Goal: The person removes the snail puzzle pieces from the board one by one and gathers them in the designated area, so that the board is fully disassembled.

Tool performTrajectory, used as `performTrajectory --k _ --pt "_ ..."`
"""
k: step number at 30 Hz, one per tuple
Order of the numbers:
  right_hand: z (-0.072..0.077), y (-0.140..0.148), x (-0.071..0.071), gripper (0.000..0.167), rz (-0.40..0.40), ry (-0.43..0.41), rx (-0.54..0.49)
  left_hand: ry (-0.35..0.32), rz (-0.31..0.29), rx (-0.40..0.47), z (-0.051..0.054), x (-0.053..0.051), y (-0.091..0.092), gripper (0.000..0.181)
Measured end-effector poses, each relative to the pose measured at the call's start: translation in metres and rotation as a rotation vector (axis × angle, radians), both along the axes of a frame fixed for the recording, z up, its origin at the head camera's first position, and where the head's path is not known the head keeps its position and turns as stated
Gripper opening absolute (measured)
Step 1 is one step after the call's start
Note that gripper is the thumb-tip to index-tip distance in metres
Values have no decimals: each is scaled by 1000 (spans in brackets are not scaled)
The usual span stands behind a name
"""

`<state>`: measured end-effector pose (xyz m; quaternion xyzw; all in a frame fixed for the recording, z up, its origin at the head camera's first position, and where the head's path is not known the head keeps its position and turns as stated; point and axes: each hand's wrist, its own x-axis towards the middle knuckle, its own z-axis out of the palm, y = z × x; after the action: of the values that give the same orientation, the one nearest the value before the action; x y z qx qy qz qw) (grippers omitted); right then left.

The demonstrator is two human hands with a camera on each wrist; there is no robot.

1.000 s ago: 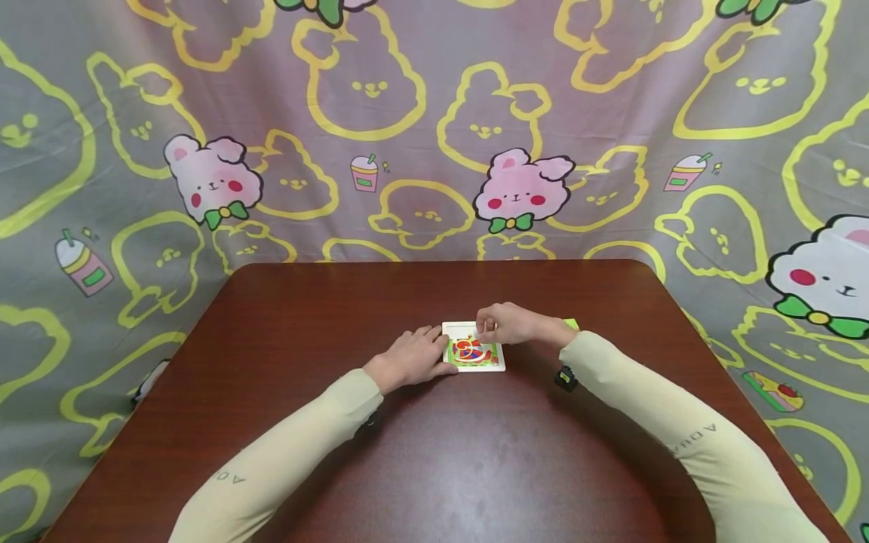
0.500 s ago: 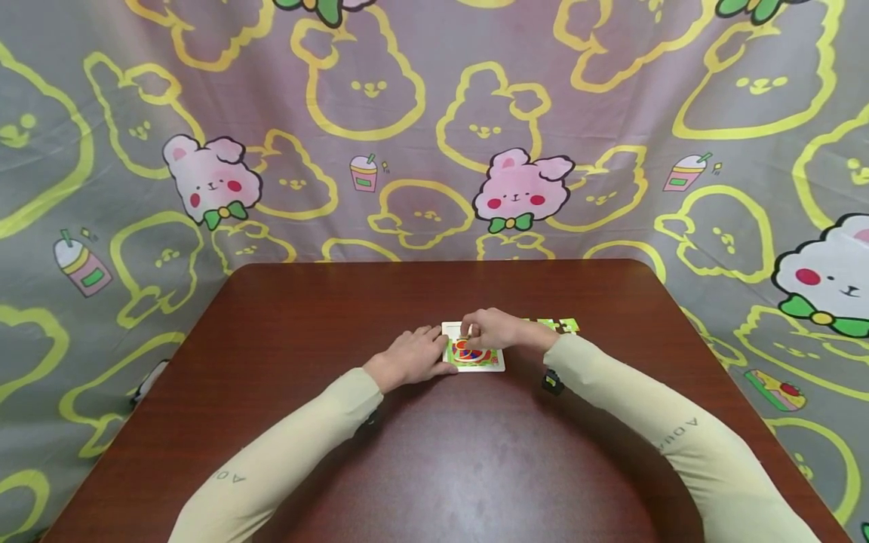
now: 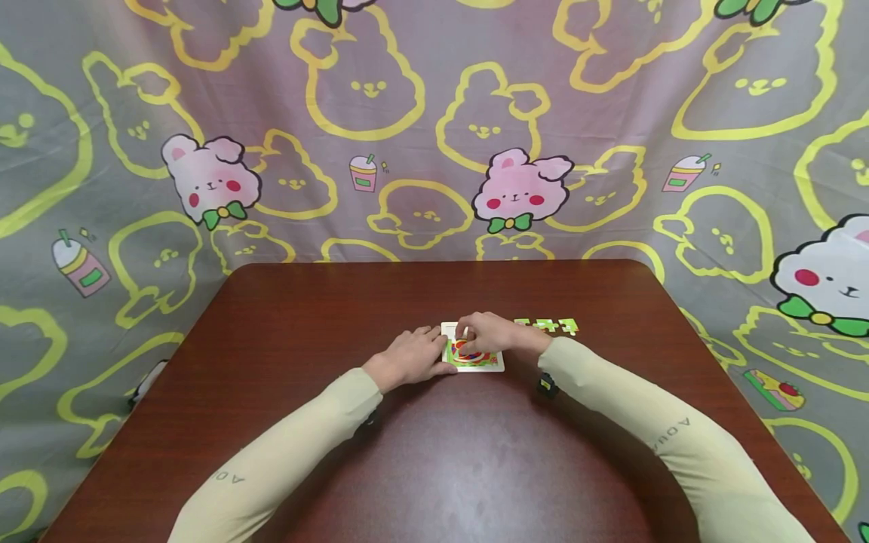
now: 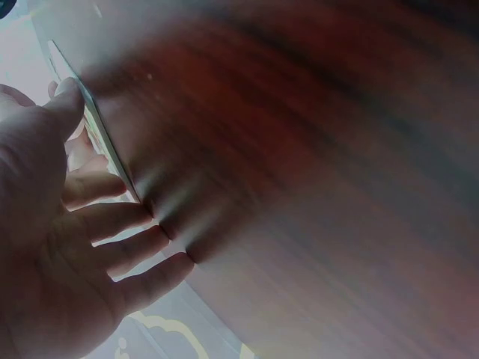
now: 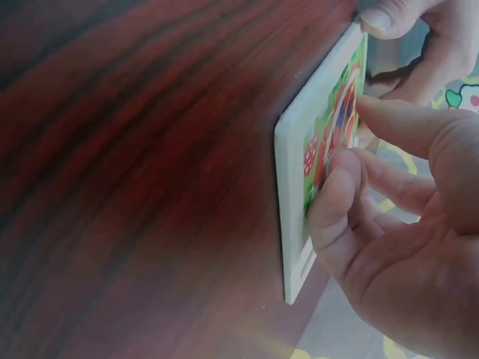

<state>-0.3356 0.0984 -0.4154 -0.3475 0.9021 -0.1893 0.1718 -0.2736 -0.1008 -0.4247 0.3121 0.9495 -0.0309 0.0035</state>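
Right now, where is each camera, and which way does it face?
Head: on the head, facing forward and down at table, board and curtain; left hand, right hand and sleeves show.
Left wrist: on that wrist, facing the left hand at the board's edge; perhaps the right hand behind.
Right wrist: on that wrist, facing the right hand at the board; part of the left hand shows.
Shared by head and right wrist: the board.
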Motion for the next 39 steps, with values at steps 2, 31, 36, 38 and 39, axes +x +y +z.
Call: performTrajectory --k 2,31,36,38,39 --pt "0 -2 1 26 -7 -2 5 3 0 2 0 0 0 60" --pt "-2 -6 1 24 -108 -102 -45 -11 21 12 2 -1 2 61" --pt "-3 -6 1 24 -103 -90 -61 -19 31 9 3 -1 2 63" --pt "-5 -6 0 25 -100 -71 -73 -21 30 12 3 -1 2 63" --pt "-5 -6 0 25 -98 -63 -79 -21 28 14 3 -1 2 63"
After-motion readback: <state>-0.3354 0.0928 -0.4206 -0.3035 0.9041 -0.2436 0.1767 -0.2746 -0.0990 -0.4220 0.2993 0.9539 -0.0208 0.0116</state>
